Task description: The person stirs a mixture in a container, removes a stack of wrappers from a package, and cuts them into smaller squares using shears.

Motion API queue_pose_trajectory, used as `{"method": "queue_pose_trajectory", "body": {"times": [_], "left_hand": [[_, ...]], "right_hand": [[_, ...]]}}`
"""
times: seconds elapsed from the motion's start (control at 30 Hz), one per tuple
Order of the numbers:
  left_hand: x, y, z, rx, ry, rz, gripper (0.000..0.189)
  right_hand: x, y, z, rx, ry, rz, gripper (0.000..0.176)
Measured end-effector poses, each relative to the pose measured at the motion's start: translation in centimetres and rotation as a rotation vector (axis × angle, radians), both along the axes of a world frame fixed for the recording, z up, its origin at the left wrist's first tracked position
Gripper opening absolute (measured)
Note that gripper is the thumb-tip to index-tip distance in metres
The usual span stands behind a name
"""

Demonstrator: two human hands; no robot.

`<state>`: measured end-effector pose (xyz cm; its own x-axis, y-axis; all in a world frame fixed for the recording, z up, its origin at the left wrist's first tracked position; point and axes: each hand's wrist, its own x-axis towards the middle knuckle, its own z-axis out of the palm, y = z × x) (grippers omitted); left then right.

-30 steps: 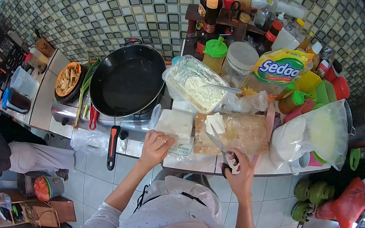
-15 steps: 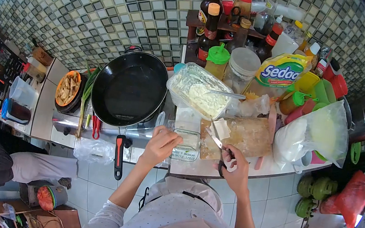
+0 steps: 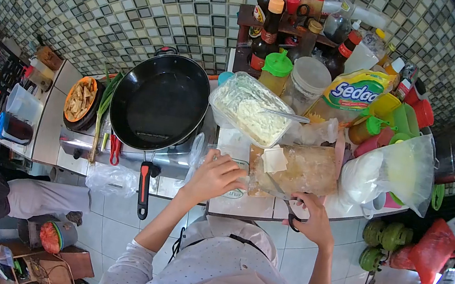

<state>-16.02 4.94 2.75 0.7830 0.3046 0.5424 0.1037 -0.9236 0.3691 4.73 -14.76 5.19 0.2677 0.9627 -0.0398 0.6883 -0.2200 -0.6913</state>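
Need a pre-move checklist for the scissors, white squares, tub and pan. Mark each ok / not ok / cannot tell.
1. Scissors in the right hand: ok, blades over the cutting board.
2. White squares lying on the board: ok, near its left end.
3. Left hand gripping something: cannot tell, fingertips over clear plastic left of the board.
4. Tub uncovered, utensil in it: ok.
5. Pan handle inside the counter edge: not ok, sticks out past the front.
6. Burner under the pan off: cannot tell, hidden.

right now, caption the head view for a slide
Right hand holding scissors at a wooden board with thin white squares
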Motion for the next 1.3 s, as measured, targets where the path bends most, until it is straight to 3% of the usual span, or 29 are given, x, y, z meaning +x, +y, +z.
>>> {"method": "queue_pose_trajectory", "body": {"times": [0.2, 0.63, 1.3], "left_hand": [[0.6, -0.1, 0.5, -0.144, 0.002, -0.083, 0.011], [0.3, -0.3, 1.0, -0.102, -0.004, -0.106, 0.01], [0.7, -0.3, 1.0, -0.195, 0.007, -0.131, 0.009]], "right_hand": [[0.4, 0.5, 0.8, -0.012, -0.111, 0.105, 0.055], [0.4, 2.9, -0.2, 0.067, -0.136, 0.242, 0.05], [-0.9, 5.4, 0.3, 0.223, -0.421, 0.34, 0.047]]}}
